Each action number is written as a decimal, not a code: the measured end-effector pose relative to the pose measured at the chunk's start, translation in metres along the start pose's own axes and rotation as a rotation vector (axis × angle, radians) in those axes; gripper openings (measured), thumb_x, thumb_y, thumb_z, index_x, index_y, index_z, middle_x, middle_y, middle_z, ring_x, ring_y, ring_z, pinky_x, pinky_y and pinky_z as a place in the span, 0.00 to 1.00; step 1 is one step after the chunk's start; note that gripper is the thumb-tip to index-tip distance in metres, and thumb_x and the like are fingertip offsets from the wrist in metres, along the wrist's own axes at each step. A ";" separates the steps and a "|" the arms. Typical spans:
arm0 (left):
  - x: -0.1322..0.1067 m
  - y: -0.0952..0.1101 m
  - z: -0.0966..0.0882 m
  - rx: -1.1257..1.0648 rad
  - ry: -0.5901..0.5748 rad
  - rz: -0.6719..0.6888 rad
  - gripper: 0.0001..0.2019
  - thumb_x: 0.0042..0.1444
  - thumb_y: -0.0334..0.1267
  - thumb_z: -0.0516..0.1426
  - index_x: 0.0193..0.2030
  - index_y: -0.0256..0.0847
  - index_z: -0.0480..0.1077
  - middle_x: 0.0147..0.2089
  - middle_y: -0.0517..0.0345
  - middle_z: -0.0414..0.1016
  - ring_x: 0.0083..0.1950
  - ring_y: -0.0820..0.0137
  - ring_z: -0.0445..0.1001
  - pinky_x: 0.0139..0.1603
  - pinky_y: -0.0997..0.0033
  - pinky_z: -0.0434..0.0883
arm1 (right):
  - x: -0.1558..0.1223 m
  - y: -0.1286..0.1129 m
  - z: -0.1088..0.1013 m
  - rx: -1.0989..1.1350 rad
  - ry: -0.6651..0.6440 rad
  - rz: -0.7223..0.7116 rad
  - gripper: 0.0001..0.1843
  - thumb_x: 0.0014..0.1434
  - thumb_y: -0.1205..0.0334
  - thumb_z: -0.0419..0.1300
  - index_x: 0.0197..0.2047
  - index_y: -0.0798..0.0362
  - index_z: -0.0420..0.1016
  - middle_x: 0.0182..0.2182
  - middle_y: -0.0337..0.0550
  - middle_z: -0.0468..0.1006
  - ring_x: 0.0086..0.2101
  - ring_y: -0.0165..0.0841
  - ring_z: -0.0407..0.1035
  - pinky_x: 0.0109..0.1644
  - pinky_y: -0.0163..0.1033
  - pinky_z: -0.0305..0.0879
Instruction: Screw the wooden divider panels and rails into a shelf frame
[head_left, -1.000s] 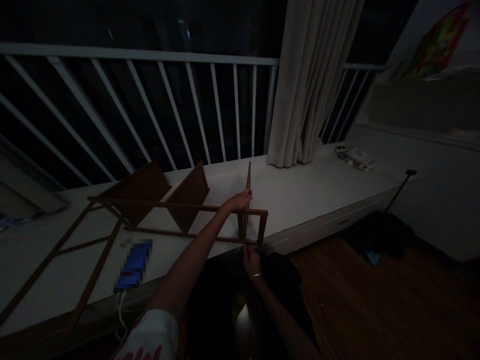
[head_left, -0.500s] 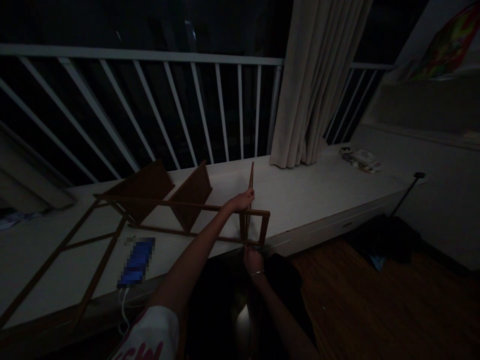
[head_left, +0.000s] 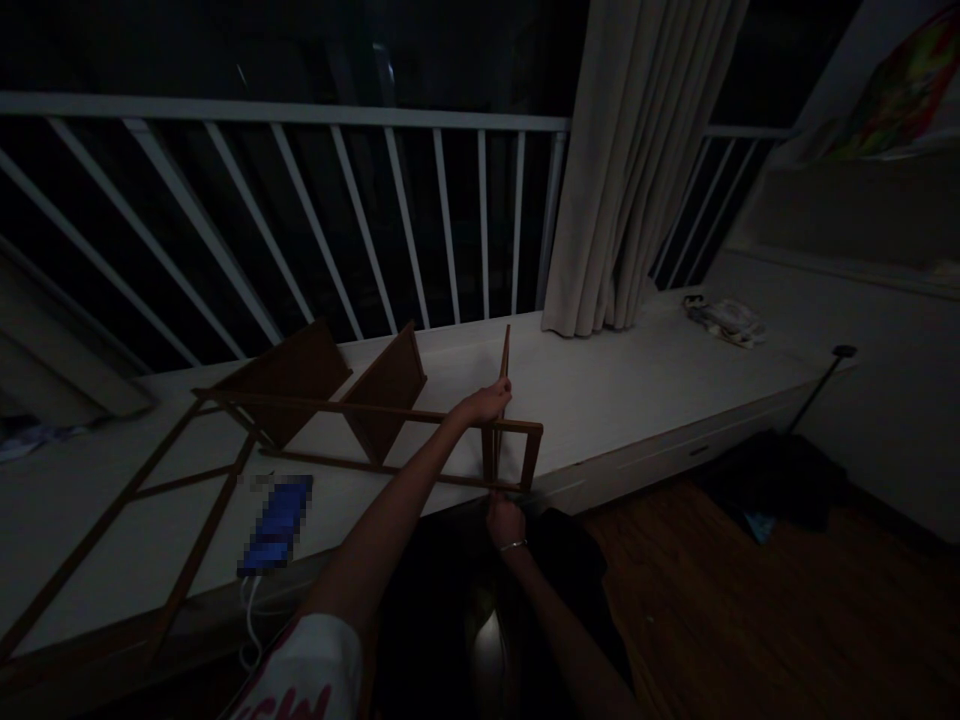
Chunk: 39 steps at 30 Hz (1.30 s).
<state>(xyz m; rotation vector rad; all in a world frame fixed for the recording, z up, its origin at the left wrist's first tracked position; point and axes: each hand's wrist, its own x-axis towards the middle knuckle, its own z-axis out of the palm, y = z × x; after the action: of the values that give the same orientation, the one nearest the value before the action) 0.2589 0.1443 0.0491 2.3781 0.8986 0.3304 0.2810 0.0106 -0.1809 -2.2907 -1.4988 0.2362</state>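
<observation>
A brown wooden shelf rack (head_left: pixel 529 458) lies on its side on a white window ledge. My left hand (head_left: pixel 486 402) reaches over the upper rail, its fingers closed on a thin shelf board (head_left: pixel 506 350) seen nearly edge-on. Below the lower rail, near the rack's right end, my right hand (head_left: pixel 507 522) is closed in a pinch against the frame. Whatever it holds is too dark and small to make out. Two more shelf boards, a middle one (head_left: pixel 385 395) and a left one (head_left: pixel 289 385), stand tilted within the rack.
A blurred-out blue phone-like thing (head_left: pixel 276 525) with a white cable (head_left: pixel 251 630) lies on the ledge (head_left: pixel 600 400) at left. White railing (head_left: pixel 442 220) and a beige curtain (head_left: pixel 607 200) stand behind. Crumpled cloth (head_left: pixel 727 320) lies farther right. A dark heap (head_left: pixel 780 480) rests on the wooden floor.
The view has shifted very slightly. Both hands keep their places on the rack, with no clear movement of the rack or boards.
</observation>
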 end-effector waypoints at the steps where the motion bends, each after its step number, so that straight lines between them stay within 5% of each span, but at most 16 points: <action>1: 0.000 0.000 0.000 0.003 0.000 0.001 0.12 0.52 0.41 0.41 0.40 0.40 0.58 0.32 0.59 0.66 0.32 0.71 0.64 0.36 0.71 0.61 | 0.000 0.001 0.001 0.001 0.002 -0.001 0.21 0.60 0.61 0.38 0.35 0.60 0.69 0.24 0.54 0.74 0.26 0.35 0.70 0.27 0.35 0.61; 39: -0.001 -0.003 0.001 0.081 0.019 0.006 0.15 0.54 0.43 0.39 0.42 0.41 0.59 0.35 0.56 0.69 0.34 0.69 0.67 0.37 0.71 0.62 | 0.001 0.004 0.001 0.025 0.050 -0.030 0.21 0.59 0.58 0.40 0.33 0.58 0.72 0.23 0.52 0.74 0.25 0.32 0.69 0.28 0.32 0.57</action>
<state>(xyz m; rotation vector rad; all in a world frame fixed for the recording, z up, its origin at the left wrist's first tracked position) 0.2572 0.1450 0.0462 2.4555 0.9304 0.3254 0.2847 0.0107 -0.1836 -2.2368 -1.4957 0.1868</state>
